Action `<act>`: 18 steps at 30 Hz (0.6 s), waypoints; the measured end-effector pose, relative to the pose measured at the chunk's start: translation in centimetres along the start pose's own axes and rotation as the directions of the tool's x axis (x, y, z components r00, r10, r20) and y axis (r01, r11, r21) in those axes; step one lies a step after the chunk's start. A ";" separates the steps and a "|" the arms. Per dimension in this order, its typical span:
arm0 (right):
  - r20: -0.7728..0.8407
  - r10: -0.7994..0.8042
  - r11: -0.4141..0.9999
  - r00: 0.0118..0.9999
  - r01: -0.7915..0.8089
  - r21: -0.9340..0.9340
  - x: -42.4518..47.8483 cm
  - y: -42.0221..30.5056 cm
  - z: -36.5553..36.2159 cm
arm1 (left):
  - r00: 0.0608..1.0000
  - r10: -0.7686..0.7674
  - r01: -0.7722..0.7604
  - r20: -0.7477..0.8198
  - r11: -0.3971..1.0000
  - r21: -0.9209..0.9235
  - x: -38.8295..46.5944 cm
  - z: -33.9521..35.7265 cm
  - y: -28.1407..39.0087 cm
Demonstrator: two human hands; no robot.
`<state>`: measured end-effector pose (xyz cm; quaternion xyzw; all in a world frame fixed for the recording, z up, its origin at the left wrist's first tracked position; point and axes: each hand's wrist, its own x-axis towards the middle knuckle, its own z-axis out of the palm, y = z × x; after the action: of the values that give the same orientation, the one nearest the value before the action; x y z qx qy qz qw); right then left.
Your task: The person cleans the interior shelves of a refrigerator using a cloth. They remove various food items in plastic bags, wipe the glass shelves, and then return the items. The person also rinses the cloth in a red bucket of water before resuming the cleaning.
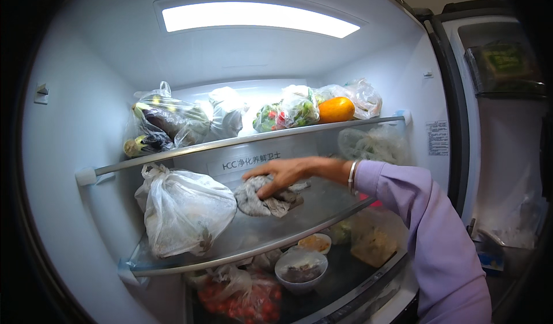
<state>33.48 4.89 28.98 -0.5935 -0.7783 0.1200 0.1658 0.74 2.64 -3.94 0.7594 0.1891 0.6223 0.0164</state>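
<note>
My right hand [283, 175], coming in from the right in a lilac sleeve with a silver bangle at the wrist, presses on a crumpled grey cloth [255, 196]. The cloth lies on the middle glass shelf [276, 229] of an open refrigerator. Just left of the cloth sits a knotted white plastic bag [185, 211], its contents hidden. A clear bag of pale contents [371, 144] stands at the shelf's back right, behind my forearm. My left hand is out of view.
The upper shelf [181, 151] holds bagged eggplants [162, 123], bagged vegetables [289, 110] and an orange oblong fruit [337, 109]. Below are a bag of small red fruits [242, 296], a covered white bowl [301, 268] and a small dish [315, 243]. The open door [501, 151] stands at the right.
</note>
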 end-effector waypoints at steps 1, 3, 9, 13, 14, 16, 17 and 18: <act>-0.009 0.016 1.000 1.000 -0.016 0.020 0.4 1.4 -1.0 | 1.000 -0.003 0.003 0.007 1.000 0.008 -0.2 -0.1 -0.1; -0.068 0.119 0.992 0.991 -0.115 0.058 0.6 2.6 -2.8 | 1.000 -0.020 0.020 0.012 1.000 0.018 -0.8 0.0 -0.2; -0.465 0.283 0.675 0.839 -0.519 -0.524 -1.2 13.7 -5.9 | 0.999 -0.032 0.030 0.024 0.998 0.062 -0.5 0.5 0.5; -0.526 0.204 0.697 0.825 -0.500 -0.514 -1.6 19.6 -6.7 | 0.999 -0.009 0.006 0.032 0.995 0.095 -0.7 0.9 0.4; -0.541 0.193 0.715 0.819 -0.494 -0.494 -2.0 20.8 -7.2 | 0.999 -0.001 -0.003 0.040 0.996 0.087 -0.5 1.1 0.2; -0.463 0.392 0.751 0.795 -0.567 -0.339 -0.2 16.1 -6.3 | 0.999 -0.042 0.038 0.025 0.989 0.144 -1.3 1.2 -0.2; -0.417 0.487 0.747 0.767 -0.613 -0.257 -0.1 14.0 -5.9 | 0.999 -0.048 0.044 0.022 0.985 0.165 -1.5 0.8 -0.2; -0.461 0.399 0.766 0.793 -0.565 -0.308 -1.2 13.9 -6.0 | 0.999 -0.039 0.035 0.021 0.987 0.155 -1.3 0.9 0.0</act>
<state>48.42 7.35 28.98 -0.8093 -0.5566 -0.1292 0.1364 1.39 2.44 -5.39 0.7621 0.2508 0.5962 -0.0287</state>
